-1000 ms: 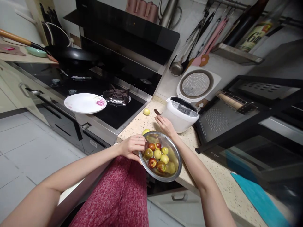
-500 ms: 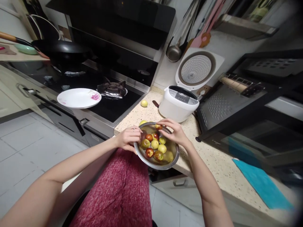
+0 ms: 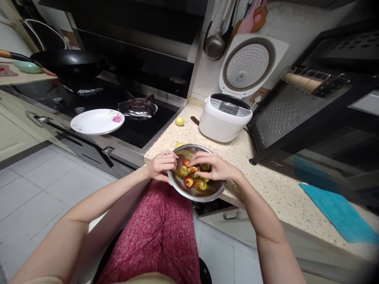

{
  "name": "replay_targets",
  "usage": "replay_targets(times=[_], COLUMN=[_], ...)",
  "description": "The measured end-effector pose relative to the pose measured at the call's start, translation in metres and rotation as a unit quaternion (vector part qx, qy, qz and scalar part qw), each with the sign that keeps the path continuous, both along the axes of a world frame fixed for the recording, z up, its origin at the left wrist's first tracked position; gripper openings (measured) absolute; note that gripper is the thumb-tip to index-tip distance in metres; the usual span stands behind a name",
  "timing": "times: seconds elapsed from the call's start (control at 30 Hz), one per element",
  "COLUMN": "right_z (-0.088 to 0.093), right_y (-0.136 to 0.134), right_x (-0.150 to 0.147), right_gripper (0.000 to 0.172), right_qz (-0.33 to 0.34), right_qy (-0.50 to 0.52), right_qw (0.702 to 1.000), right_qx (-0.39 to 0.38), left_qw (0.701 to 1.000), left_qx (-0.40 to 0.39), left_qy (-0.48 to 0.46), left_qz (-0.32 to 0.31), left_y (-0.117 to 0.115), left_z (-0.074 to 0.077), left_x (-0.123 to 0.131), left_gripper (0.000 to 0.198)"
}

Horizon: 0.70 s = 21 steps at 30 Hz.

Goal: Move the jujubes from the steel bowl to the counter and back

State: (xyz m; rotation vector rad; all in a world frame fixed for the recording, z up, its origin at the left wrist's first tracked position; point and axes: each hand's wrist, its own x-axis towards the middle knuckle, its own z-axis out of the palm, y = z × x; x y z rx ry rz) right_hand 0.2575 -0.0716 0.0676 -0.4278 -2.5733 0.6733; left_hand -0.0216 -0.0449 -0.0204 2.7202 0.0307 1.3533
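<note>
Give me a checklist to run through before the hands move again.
1. Bowl held: ok, the left hand grips its rim.
2. Bowl supported underneath: cannot tell, it hides what is below.
3. Right hand gripping a fruit: cannot tell, its fingers are down among several in the bowl.
4. Brown handle away from both hands: ok, it lies on the counter beside the rice cooker.
5. Counter free of loose fruit: not ok, a yellow one lies near the stove.

Mottled crimson trousers (image 3: 148, 236), flecked with paler pink, clothe both legs in the lower middle of the frame. Pale beige cloth (image 3: 151, 278) edges the bottom centre. A slim silvery ring (image 3: 166, 155) circles a left finger.
</note>
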Motion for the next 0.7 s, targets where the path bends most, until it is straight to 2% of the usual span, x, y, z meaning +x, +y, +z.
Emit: replay_targets(times=[0.23, 0.43, 0.7], right_z=[-0.0037, -0.001, -0.0078], right_y=[-0.0021, -0.0009, -0.0003], right_x=[-0.0007, 0.0024, -0.002], right_gripper=[0.03, 0.031, 0.026], right_qz=[0.003, 0.033, -0.023], right_qy=[-0.001, -0.03, -0.073], right_qw=[1.0, 0.999, 0.997], right_qx=[0.025, 0.002, -0.015], left_qw=[1.0, 1.0, 0.999], left_qx=[-0.002, 0.023, 0.036], left_qy=[0.008, -0.004, -0.013], left_qz=[0.008, 0.007, 0.008], left_y=[0.0003, 0.0008, 0.0001], left_z=[-0.0003, -0.0009, 0.0015], left_x=[0.0008, 0.0015, 0.002], left_gripper=[0.052, 0.054, 0.053])
